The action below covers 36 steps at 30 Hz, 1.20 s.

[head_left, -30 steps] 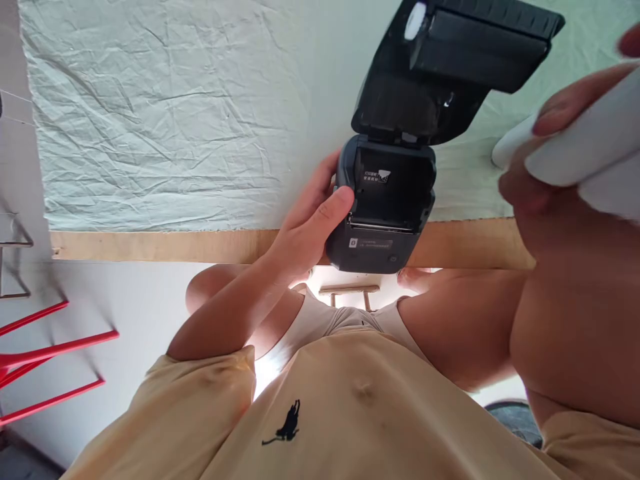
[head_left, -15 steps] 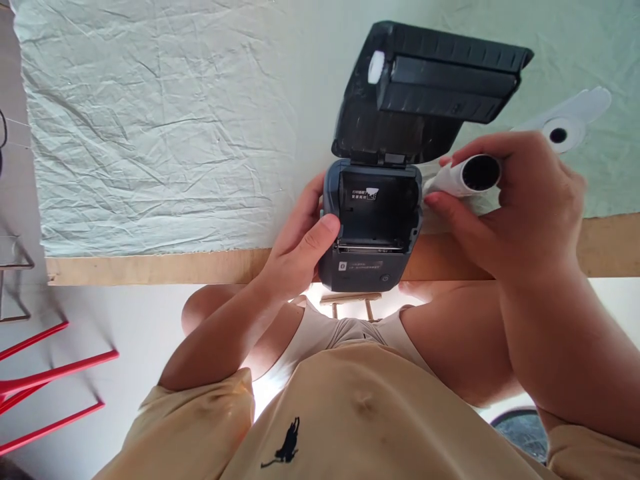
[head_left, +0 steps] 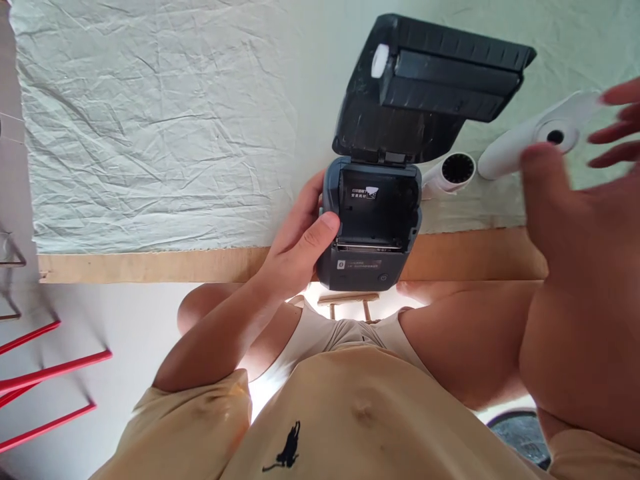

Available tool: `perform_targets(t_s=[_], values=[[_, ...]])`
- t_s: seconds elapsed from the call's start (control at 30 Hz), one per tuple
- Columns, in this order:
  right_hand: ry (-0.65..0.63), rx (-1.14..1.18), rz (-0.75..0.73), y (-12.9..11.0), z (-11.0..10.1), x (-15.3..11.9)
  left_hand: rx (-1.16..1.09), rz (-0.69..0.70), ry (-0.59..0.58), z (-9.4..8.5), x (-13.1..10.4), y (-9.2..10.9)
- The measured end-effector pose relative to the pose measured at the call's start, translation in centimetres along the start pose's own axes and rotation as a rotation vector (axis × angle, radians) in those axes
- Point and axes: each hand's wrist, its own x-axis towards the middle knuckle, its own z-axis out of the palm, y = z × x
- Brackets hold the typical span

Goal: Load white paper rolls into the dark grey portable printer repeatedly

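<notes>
A dark label printer (head_left: 367,267) sits near the table's front edge, its lid (head_left: 430,80) raised and its paper bay bare inside. Wrapped around the printer's left side is my left hand (head_left: 305,247), thumb on the rim of the bay. A small white roll with a black core (head_left: 456,171) stands right beside the printer. Farther right is a larger white device with a round button (head_left: 520,137), partly hidden by my right hand (head_left: 580,180). My right hand is blurred, with fingers spread and nothing visible in them.
A pale, creased cloth (head_left: 160,133) covers the table, with a bare wooden edge (head_left: 150,267) in front. Red bars (head_left: 60,370) stick out at the lower left. A dark round object (head_left: 520,433) is on the floor at lower right.
My right hand has let go of the small white roll and moved right, opening over the larger white device. My left hand keeps its hold on the printer.
</notes>
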Motion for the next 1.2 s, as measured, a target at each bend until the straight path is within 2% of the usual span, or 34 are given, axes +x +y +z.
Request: perform_targets(t_s=[0.13, 0.27, 0.37, 0.4, 0.43, 0.57, 0.67, 0.77, 0.8, 0.87, 0.97, 1.07, 1.2], values=[[-0.129, -0.065, -0.103, 0.0, 2.0, 1.1, -0.007, -0.08, 0.023, 0.3, 0.1, 0.5], [-0.286, 0.054, -0.141, -1.4, 0.9, 1.1, -0.015, -0.121, 0.061, 0.5, 0.1, 1.2], [-0.339, 0.118, -0.208, -2.0, 0.5, 0.8, 0.025, -0.199, 0.107, 0.6, 0.0, 1.2], [-0.332, 0.123, -0.225, -2.1, 0.7, 0.8, 0.04, -0.214, 0.118, 0.6, 0.0, 1.1], [-0.299, 0.119, -0.22, -2.1, 1.0, 0.7, 0.047, -0.168, 0.13, 0.5, 0.0, 0.9], [-0.199, 0.098, -0.148, -1.9, 1.7, 0.5, 0.045, -0.147, 0.108, 0.2, 0.3, 0.0], [-0.267, 0.098, -0.186, -1.6, 1.5, 0.6, 0.037, -0.17, 0.112, 0.3, 0.3, 0.4], [-0.315, 0.132, -0.165, -1.4, 1.0, 0.9, 0.028, -0.203, 0.121, 0.6, 0.2, 1.5], [-0.313, 0.138, -0.147, -1.5, 0.8, 1.0, 0.029, -0.24, 0.119, 0.7, 0.1, 1.8], [-0.294, 0.121, -0.127, -1.7, 0.4, 1.0, 0.028, -0.231, 0.12, 0.8, 0.1, 1.9], [-0.264, 0.093, -0.202, -1.7, 0.1, 0.8, 0.019, -0.169, 0.121, 0.7, 0.2, 1.4], [-0.241, 0.131, -0.271, -1.4, 1.0, 0.6, 0.045, -0.18, 0.125, 0.5, 0.3, 0.8], [-0.127, 0.089, -0.144, -1.4, 3.3, 0.1, 0.041, -0.192, 0.108, 0.3, 0.3, 0.8]])
